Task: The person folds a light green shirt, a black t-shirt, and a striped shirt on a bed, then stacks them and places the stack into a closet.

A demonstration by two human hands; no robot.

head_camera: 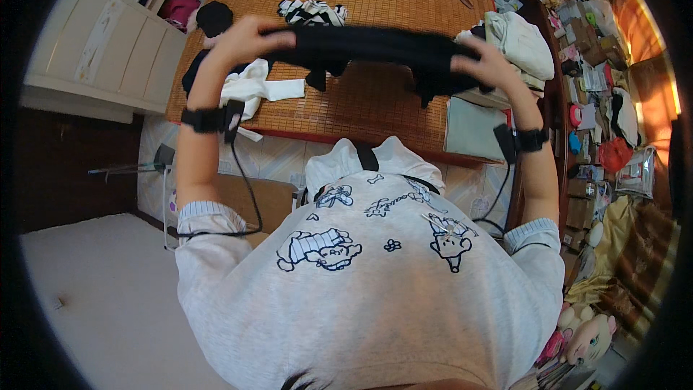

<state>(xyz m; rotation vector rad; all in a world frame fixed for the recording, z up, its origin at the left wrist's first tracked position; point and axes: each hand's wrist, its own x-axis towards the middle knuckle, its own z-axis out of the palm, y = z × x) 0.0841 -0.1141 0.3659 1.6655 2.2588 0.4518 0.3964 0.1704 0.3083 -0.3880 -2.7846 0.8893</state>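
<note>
A black garment (373,46) is stretched sideways between my two hands, above the woven mat. My left hand (249,38) grips its left end, and my right hand (484,62) grips the right end. Motion blurs the cloth and fingers, so its exact kind cannot be told. Dark flaps hang below the stretched edge. Beneath my left hand lies a white garment (252,86) with one sleeve spread out. Beyond the black cloth sits a crumpled black-and-white striped garment (314,12). Close to my right hand is a stack of folded pale clothes (520,46).
A bamboo mat (368,111) covers the bed before me. A folded pale green cloth (474,127) lies at its near right corner. White cabinets (103,38) stand left. Crowded shelves with boxes (587,189) and soft toys line the right. A black round item (215,19) rests at the mat's left edge.
</note>
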